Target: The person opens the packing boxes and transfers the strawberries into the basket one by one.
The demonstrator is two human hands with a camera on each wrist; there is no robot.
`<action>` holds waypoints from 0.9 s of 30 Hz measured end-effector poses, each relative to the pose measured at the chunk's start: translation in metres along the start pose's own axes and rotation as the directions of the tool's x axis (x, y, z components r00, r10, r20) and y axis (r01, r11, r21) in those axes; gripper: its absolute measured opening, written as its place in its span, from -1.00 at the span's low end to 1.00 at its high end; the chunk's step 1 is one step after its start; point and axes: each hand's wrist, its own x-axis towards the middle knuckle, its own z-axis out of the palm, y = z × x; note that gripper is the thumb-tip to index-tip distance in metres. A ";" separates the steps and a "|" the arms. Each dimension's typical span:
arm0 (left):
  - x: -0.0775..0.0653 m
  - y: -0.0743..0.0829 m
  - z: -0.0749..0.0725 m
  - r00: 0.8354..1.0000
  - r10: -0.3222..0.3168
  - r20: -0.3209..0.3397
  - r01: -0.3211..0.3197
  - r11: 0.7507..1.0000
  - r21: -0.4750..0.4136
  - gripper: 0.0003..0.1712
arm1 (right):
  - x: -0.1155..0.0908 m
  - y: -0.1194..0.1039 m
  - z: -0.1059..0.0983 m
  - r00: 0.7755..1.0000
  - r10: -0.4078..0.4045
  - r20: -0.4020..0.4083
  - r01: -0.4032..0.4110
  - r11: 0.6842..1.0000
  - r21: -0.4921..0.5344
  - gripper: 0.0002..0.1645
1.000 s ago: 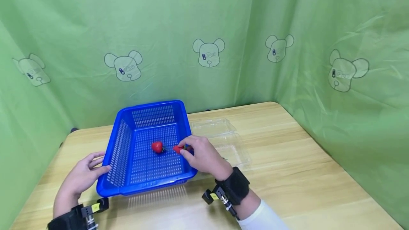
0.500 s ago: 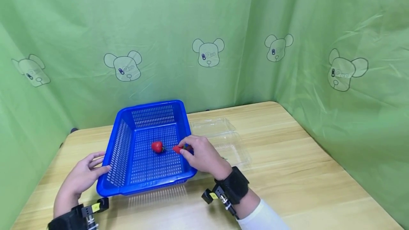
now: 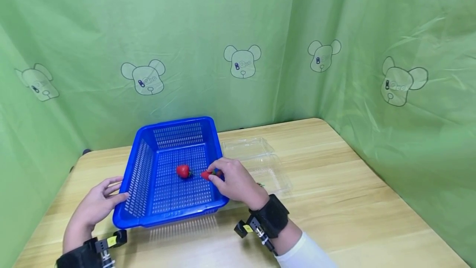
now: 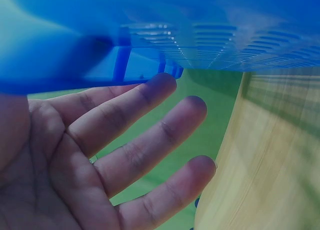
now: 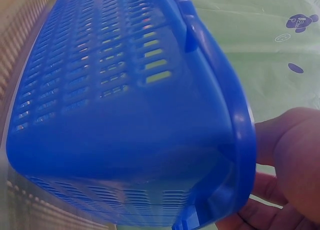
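A blue plastic basket (image 3: 178,213) with slotted walls stands on the table, a red strawberry (image 3: 182,171) with green leaves lying on its floor. Over the basket's right side, my right hand (image 3: 238,181) pinches a second strawberry (image 3: 206,175) between thumb and fingers, its red tip pointing left. My left hand (image 3: 94,204) holds the basket's left rim, thumb over the top and the index finger (image 4: 150,92) under the rim. The other fingers spread loosely below it. In the right wrist view the basket wall (image 5: 125,135) hides the pinched strawberry.
To the right of the basket, partly behind my right hand, lies an open clear plastic clamshell box (image 3: 273,173). A small bit of green shows at its near edge. The wooden table (image 3: 353,218) ends at a green curtain (image 3: 193,24) at the back and sides.
Almost nothing differs: my right hand has shifted very slightly with its strawberry. The left hand, the basket and the other strawberry stay in place.
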 end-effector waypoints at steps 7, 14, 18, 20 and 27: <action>0.001 0.000 0.000 1.000 0.007 -0.003 -0.007 1.000 -0.002 -0.26 | 0.001 0.003 0.003 1.000 -0.019 -0.015 0.019 0.999 0.027 -0.94; 0.001 0.001 0.000 1.000 0.004 -0.003 -0.004 1.000 -0.003 -0.25 | 0.002 0.005 0.001 0.999 0.003 -0.035 -0.001 0.999 0.048 -0.93; 0.002 0.001 -0.001 1.000 0.006 -0.007 -0.006 1.000 -0.001 -0.26 | 0.003 0.006 0.000 0.999 0.017 -0.048 -0.015 0.999 0.045 -0.94; 0.002 0.001 -0.001 1.000 0.003 -0.007 -0.003 1.000 -0.001 -0.26 | 0.003 0.007 -0.001 0.998 0.020 -0.055 -0.017 0.999 0.044 -0.95; 0.001 0.003 0.000 1.000 -0.003 -0.007 0.003 1.000 -0.002 -0.26 | 0.003 0.011 -0.003 0.997 0.008 -0.075 -0.007 1.000 0.015 -0.95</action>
